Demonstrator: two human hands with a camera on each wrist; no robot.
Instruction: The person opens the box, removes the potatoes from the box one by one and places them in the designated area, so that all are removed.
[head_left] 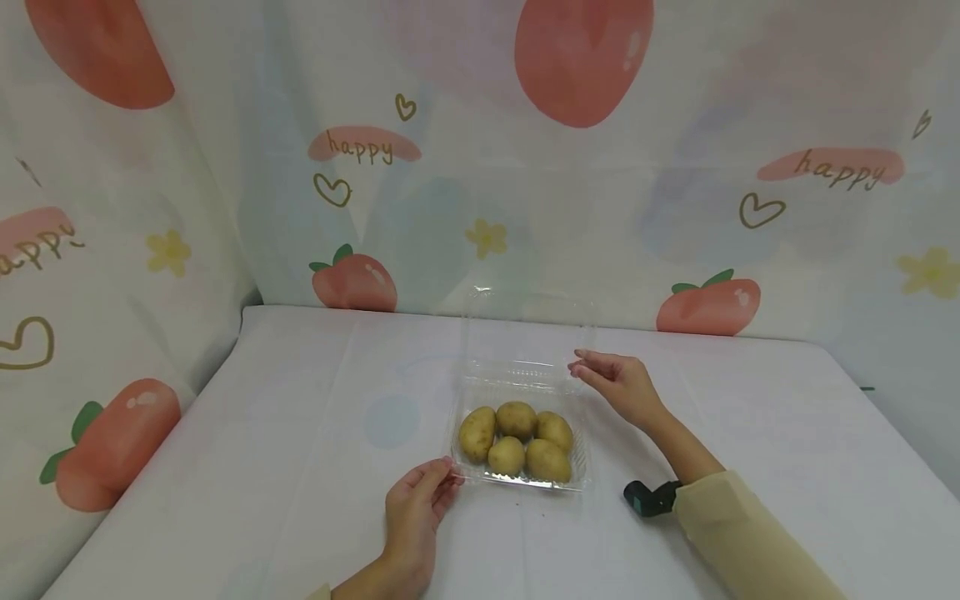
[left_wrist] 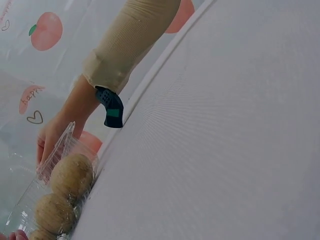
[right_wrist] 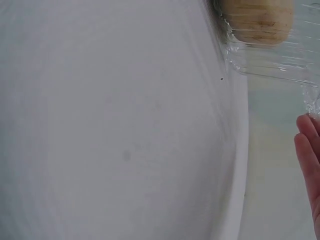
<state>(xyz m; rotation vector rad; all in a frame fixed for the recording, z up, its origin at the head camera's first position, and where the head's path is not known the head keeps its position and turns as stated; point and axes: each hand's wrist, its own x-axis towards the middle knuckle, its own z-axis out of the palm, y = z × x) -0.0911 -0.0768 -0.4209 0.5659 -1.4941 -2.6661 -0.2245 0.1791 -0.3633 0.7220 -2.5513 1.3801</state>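
Note:
A clear plastic clamshell box lies on the table with several potatoes inside. Its transparent lid is raised at the far side, away from me. With thumb and fingers my left hand pinches the box's near left corner. At the lid's right edge, my right hand pinches the thin plastic between thumb and fingertips. The left wrist view shows potatoes through the box wall, with the right hand behind the plastic. In the right wrist view, fingers meet the plastic's edge.
A white cloth covers the table. Behind it hangs a printed curtain with fruit, hearts and lettering, which also runs along the left side. A dark wrist-worn device sticks out at the right sleeve.

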